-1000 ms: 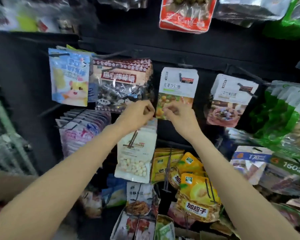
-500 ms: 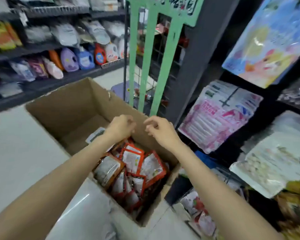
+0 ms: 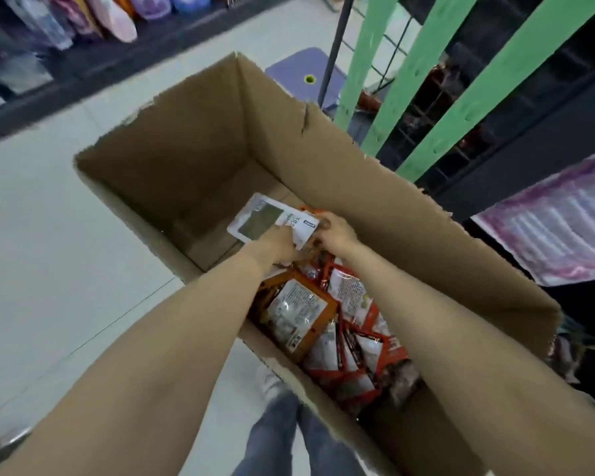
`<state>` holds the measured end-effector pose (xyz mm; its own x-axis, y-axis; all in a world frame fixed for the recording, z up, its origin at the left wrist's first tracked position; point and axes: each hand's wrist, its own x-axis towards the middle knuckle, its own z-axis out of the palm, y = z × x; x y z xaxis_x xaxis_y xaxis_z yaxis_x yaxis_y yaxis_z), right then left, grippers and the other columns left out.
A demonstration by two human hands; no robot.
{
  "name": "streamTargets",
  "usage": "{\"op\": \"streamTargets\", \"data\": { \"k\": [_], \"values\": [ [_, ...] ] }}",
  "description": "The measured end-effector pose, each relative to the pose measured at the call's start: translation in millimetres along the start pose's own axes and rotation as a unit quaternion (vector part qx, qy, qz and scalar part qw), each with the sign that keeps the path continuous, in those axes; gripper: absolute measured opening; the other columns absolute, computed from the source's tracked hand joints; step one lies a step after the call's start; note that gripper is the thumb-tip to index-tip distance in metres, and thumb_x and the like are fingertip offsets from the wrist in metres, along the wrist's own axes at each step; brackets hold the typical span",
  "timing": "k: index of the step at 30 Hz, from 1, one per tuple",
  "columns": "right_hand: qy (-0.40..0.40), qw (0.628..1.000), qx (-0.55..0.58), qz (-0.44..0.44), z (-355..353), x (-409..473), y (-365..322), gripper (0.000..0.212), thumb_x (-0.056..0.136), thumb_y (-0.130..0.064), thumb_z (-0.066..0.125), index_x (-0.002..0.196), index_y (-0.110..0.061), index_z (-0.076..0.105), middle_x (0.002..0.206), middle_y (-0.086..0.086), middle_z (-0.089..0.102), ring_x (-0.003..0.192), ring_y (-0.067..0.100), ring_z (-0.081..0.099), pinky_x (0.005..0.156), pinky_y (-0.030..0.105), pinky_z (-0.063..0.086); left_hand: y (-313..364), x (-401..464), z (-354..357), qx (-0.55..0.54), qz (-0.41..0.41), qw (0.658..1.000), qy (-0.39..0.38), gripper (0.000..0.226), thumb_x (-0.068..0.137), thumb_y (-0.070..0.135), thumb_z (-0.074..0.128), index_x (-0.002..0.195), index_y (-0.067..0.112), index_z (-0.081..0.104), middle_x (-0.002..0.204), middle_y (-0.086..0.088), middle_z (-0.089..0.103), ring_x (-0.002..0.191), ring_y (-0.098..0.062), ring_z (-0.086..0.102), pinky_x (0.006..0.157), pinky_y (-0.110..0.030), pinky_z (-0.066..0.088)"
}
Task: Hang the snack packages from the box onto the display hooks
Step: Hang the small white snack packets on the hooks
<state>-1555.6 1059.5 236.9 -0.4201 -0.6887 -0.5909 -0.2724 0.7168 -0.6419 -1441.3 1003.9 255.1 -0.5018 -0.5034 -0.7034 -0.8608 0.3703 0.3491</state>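
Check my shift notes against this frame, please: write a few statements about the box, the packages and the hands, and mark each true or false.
1. Both hands are inside the cardboard box. True.
2. The left hand holds a white package. True.
3. The packages left in the box are mostly blue. False: the orange-red packages fill its near end.
4. The box is full to the rim. False: its far end shows bare cardboard floor.
5. The right hand rests on the green rack. False: it is down in the box beside the left hand, at the white package.
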Motion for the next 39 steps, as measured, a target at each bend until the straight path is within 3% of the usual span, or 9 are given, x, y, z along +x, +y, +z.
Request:
{"op": "streamTargets", "data": {
  "k": [5,9,13,17,21,27,31,35,39],
  "values": [
    [0.031,0.995,-0.01,0.094,4,17,-7,0.027,0.089,-0.009,0.062,0.114,0.004,0.062,0.117,0.02,0.063,0.103,0.035,0.064,0.087,0.04,0.055,-2,2,-6,0.022,-0.038,0.999,0.008,0.056,0.086,0.035,0.064,0.131,0.008,0.045,0.125,-0.012,0.056,0.109,-0.026,0.057,0.08,-0.031,0.047],
    [0.023,0.993,0.038,0.114,0,10,-12,0.023,0.092,-0.001,0.056,0.114,0.004,0.059,0.111,0.02,0.063,0.081,0.03,0.07,0.051,0.023,0.057,1,-4,-13,0.06,-0.038,0.997,0.003,0.065,0.08,0.037,0.072,0.129,0.007,0.043,0.122,-0.011,0.055,0.108,-0.027,0.057,0.081,-0.033,0.049],
    [0.043,0.993,0.067,0.093,-7,0,-7,0.011,0.094,-0.006,0.055,0.098,0.0,0.063,0.098,0.016,0.066,0.051,0.009,0.063,0.054,0.017,0.055,6,-10,-7,0.175,-0.024,0.984,0.017,0.044,0.086,0.01,0.064,0.127,0.004,0.048,0.126,-0.014,0.054,0.116,-0.029,0.055,0.088,-0.033,0.048],
    [0.07,0.989,0.087,0.101,-12,-8,3,0.008,0.095,-0.005,0.053,0.09,-0.005,0.059,0.116,0.014,0.063,0.057,0.012,0.062,0.054,0.016,0.054,6,-16,-1,0.222,-0.001,0.974,0.042,0.036,0.09,0.002,0.051,0.125,0.004,0.049,0.127,-0.015,0.051,0.117,-0.032,0.053,0.089,-0.036,0.047],
    [0.085,0.988,0.066,0.107,-10,-13,5,0.017,0.096,-0.004,0.051,0.106,0.003,0.062,0.121,0.015,0.061,0.064,0.019,0.067,0.041,0.013,0.049,7,-22,1,0.309,0.03,0.947,0.079,0.032,0.091,0.007,0.051,0.123,0.009,0.051,0.124,-0.011,0.055,0.113,-0.029,0.056,0.081,-0.035,0.048],
    [0.121,0.986,0.041,0.106,-10,-21,9,0.017,0.092,-0.005,0.056,0.108,0.001,0.061,0.112,0.018,0.064,0.098,0.029,0.067,0.085,0.036,0.056,13,-33,-14,0.286,0.037,0.953,0.098,0.03,0.094,0.004,0.049,0.123,0.006,0.052,0.124,-0.011,0.055,0.113,-0.029,0.056,0.084,-0.035,0.047],
    [0.128,0.991,-0.01,-0.036,-23,-47,-1,0.044,0.087,-0.014,0.066,0.129,-0.011,0.052,0.13,0.011,0.055,0.122,0.026,0.051,0.104,0.036,0.041,17,-60,-47,0.183,0.101,0.965,0.159,0.019,0.09,0.0,0.051,0.107,0.006,0.057,0.109,-0.017,0.059,0.099,-0.035,0.06,0.069,-0.036,0.045],
    [0.17,0.965,0.059,-0.191,-50,-87,-29,0.056,0.088,-0.012,0.064,0.138,-0.023,0.043,0.141,0.0,0.045,0.13,0.015,0.042,0.107,0.033,0.037,20,-91,-80,0.117,0.187,0.949,0.224,0.019,0.09,-0.002,0.048,0.083,0.013,0.038,0.079,-0.011,0.055,0.075,-0.031,0.053,0.066,-0.036,0.043],
    [0.18,0.946,0.134,-0.232,-93,-128,-46,0.016,0.089,-0.013,0.064,0.103,-0.017,0.059,0.098,-0.005,0.062,0.095,0.013,0.06,0.08,0.029,0.051,46,-126,-98,-0.007,0.298,0.906,0.302,0.021,0.094,0.011,0.053,0.079,0.01,0.038,0.067,-0.008,0.051,0.062,-0.024,0.042,0.052,-0.022,0.031]
  ]
}}
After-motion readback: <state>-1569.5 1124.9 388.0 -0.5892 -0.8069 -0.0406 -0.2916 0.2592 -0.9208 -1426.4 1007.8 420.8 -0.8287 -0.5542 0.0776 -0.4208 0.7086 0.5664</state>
